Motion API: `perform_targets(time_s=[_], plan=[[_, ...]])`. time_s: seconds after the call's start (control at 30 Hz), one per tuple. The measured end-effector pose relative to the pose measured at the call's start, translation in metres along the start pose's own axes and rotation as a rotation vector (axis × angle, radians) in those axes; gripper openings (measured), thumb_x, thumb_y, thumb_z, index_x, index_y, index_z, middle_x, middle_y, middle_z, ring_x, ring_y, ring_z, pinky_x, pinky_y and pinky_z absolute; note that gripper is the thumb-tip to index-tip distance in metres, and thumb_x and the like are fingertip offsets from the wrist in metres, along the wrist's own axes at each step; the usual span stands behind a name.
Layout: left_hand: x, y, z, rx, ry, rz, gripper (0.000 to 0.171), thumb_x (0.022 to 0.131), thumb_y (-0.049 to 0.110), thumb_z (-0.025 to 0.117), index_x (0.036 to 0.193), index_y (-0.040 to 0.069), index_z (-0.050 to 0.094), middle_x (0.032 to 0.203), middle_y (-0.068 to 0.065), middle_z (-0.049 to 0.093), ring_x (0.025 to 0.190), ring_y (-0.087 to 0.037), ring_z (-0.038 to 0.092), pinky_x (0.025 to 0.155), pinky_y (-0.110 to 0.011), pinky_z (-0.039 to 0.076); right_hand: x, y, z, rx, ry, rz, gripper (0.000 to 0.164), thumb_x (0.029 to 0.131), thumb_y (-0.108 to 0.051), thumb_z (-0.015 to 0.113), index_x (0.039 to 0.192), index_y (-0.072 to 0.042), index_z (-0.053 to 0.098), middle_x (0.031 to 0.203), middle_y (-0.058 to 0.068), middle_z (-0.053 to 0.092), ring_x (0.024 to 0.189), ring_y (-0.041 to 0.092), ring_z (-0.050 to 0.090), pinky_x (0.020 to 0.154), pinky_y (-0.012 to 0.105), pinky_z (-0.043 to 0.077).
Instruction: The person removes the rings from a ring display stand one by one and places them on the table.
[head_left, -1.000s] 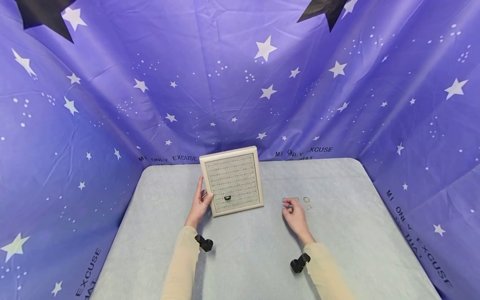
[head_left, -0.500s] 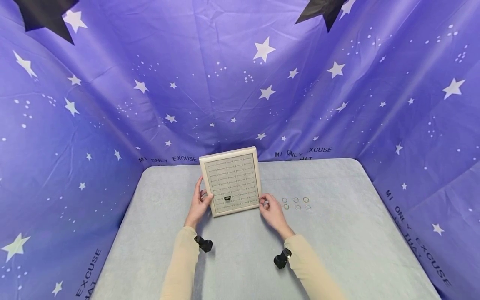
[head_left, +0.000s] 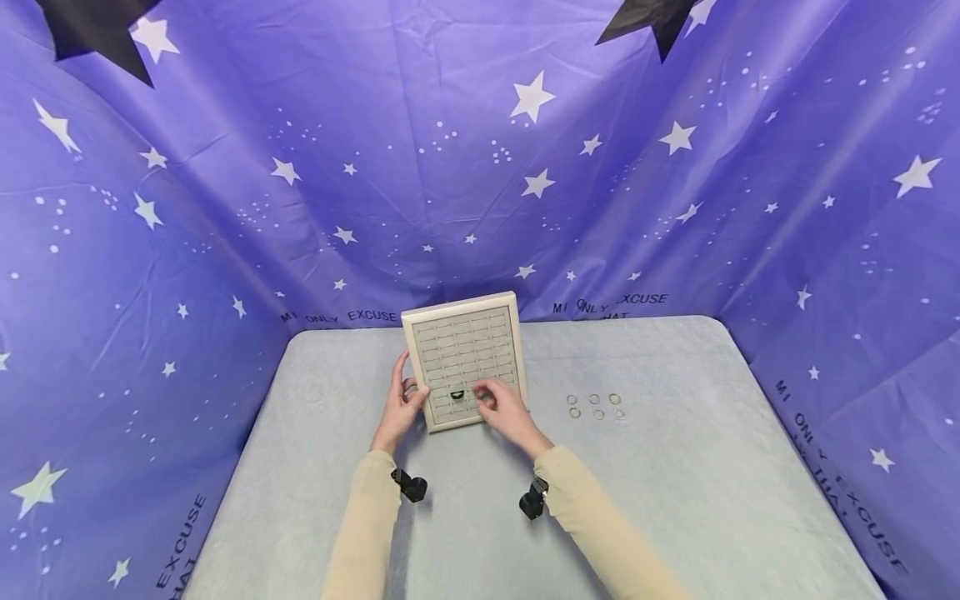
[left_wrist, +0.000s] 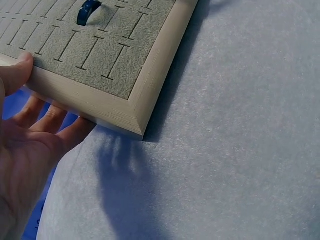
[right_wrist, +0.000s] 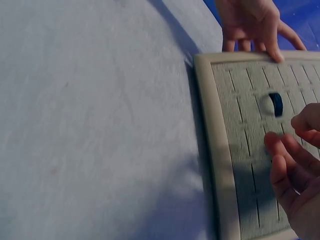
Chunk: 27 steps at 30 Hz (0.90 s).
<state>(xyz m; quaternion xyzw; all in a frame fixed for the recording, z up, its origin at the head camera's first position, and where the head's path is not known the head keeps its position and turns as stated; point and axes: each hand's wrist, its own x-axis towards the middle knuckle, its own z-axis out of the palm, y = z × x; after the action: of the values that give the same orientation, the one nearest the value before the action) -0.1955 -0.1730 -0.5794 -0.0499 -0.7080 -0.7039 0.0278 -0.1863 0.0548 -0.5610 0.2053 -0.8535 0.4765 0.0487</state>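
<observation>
A cream-framed ring display board (head_left: pixel 468 358), lined with grey slotted padding, stands tilted on the table. My left hand (head_left: pixel 401 412) grips its left edge, thumb on the front and fingers behind, as the left wrist view shows up close. One dark, shiny ring (left_wrist: pixel 89 12) sits upright in a slot near the board's lower part. My right hand (head_left: pixel 506 412) is over the lower right of the padding, right beside that dark ring. In the right wrist view its fingers (right_wrist: pixel 282 182) are curled, and the fingertips pinch a small ring that they hide.
To the right of the board, several thin rings (head_left: pixel 595 400) lie in two rows on the table (head_left: pixel 675 467), which has a pale grey cloth. A purple star-printed curtain (head_left: pixel 480 167) closes off the back and sides. Each sleeve carries a black wrist camera (head_left: pixel 532 498).
My right hand has travelled left from the loose rings, past the board's right edge, to its slots. My left hand and the board have stayed in place.
</observation>
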Motion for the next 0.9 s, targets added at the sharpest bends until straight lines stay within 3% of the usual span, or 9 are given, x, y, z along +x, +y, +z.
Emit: perform_targets(time_s=[0.23,0.4,0.5,0.7,0.9], plan=[[0.001,-0.002,0.001,-0.001,0.003,-0.006,0.083,0.093,-0.006,0.057,0.156,0.027,0.014,0.110,-0.021,0.058,0.086,-0.020,0.064,0.069,-0.032,0.056,0.008,-0.006,0.010,0.000,-0.020,-0.017,0.027,0.082,0.003,0.064,0.108,0.000,0.068,0.093,0.009,0.065,0.076,0.016,0.059,0.070,0.027,0.051],[0.002,0.000,0.000,-0.009,0.007,-0.026,0.083,0.093,-0.005,0.058,0.157,0.021,0.012,0.111,-0.020,0.057,0.088,-0.023,0.063,0.070,-0.034,0.056,0.008,-0.007,0.015,-0.037,-0.077,-0.011,0.030,0.081,0.001,0.066,0.111,-0.002,0.069,0.091,0.006,0.052,0.072,0.012,0.049,0.066,0.025,0.045],[0.001,0.008,-0.001,-0.026,0.001,-0.046,0.083,0.093,-0.007,0.058,0.157,0.018,0.011,0.112,-0.021,0.056,0.090,-0.030,0.063,0.074,-0.041,0.056,0.009,-0.010,0.017,-0.046,-0.101,0.010,0.029,0.082,-0.002,0.066,0.111,-0.004,0.069,0.090,0.003,0.044,0.071,0.010,0.045,0.065,0.025,0.042],[-0.006,0.029,0.000,-0.007,-0.023,-0.037,0.082,0.092,-0.009,0.057,0.156,0.013,0.011,0.111,-0.022,0.056,0.089,-0.034,0.064,0.075,-0.043,0.056,0.011,-0.010,0.024,-0.042,-0.051,0.045,0.013,0.086,-0.002,0.066,0.098,-0.004,0.068,0.088,0.003,0.045,0.071,0.011,0.045,0.065,0.025,0.041],[-0.006,0.029,0.001,0.003,-0.033,-0.021,0.082,0.092,-0.008,0.058,0.156,0.014,0.011,0.109,-0.019,0.056,0.090,-0.031,0.063,0.074,-0.043,0.056,0.009,-0.010,0.026,0.084,0.012,0.076,0.006,0.084,0.001,0.066,0.089,-0.001,0.064,0.089,0.011,0.047,0.069,0.010,0.044,0.063,0.022,0.039]])
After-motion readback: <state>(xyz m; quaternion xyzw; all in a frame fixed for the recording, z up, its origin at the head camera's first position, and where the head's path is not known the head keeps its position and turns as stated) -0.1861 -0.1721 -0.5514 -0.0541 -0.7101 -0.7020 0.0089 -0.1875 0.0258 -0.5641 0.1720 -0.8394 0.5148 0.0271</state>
